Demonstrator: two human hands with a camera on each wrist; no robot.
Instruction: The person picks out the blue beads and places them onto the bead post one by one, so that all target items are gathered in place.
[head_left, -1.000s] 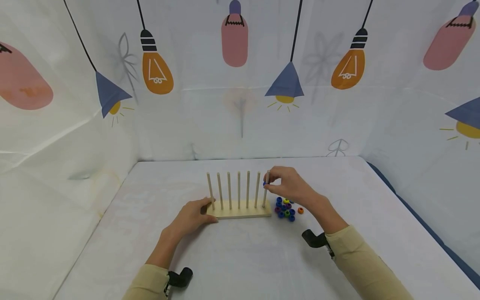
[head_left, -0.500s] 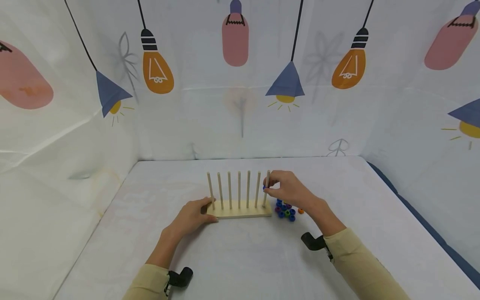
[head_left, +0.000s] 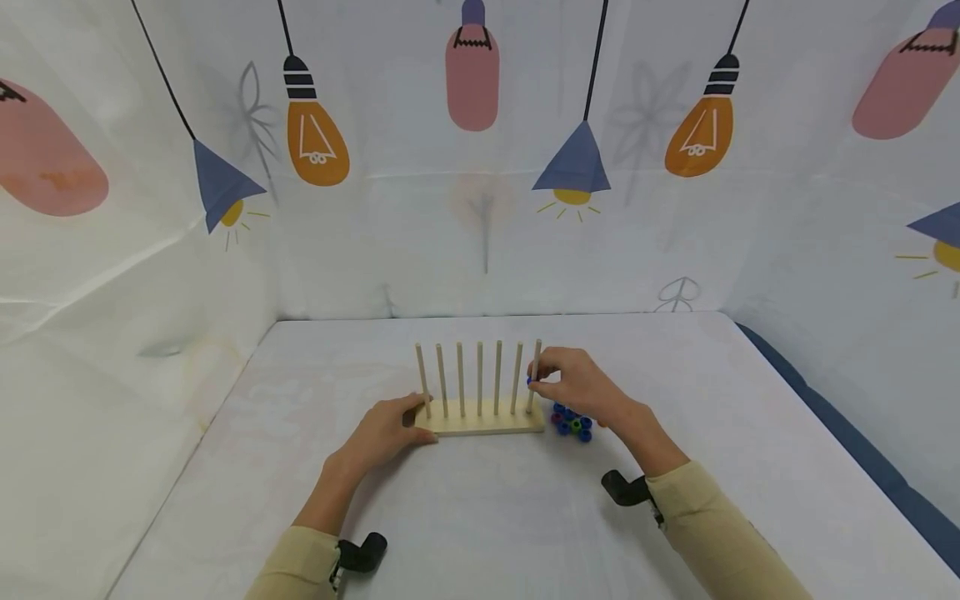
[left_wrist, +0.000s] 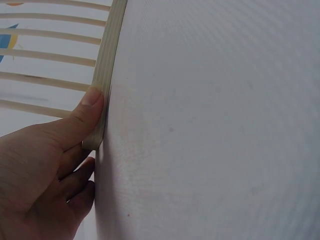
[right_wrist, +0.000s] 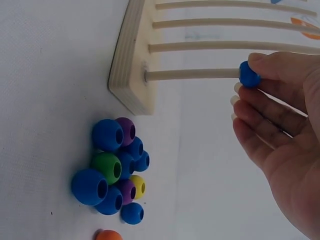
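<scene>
A pale wooden peg board (head_left: 491,423) with several upright rods stands on the table. My left hand (head_left: 386,429) grips its left end, the thumb on the front edge in the left wrist view and the other fingers behind. At the other end, my right hand (head_left: 581,385) pinches a blue bead (right_wrist: 249,74) between thumb and fingertips. That bead is threaded on the rightmost rod (right_wrist: 195,74), partway up, with bare rod between it and the base. The other rods carry no beads.
Just right of the board lies a cluster of loose beads: several blue ones (right_wrist: 89,186), a green bead (right_wrist: 106,167), purple beads and a yellow bead (right_wrist: 137,186). An orange bead (right_wrist: 108,235) lies apart. White printed sheets enclose the table (head_left: 480,517) behind and at both sides.
My right hand has slid down the rightmost rod with the blue bead, from near the top to a lower point. The left hand keeps its grip on the board.
</scene>
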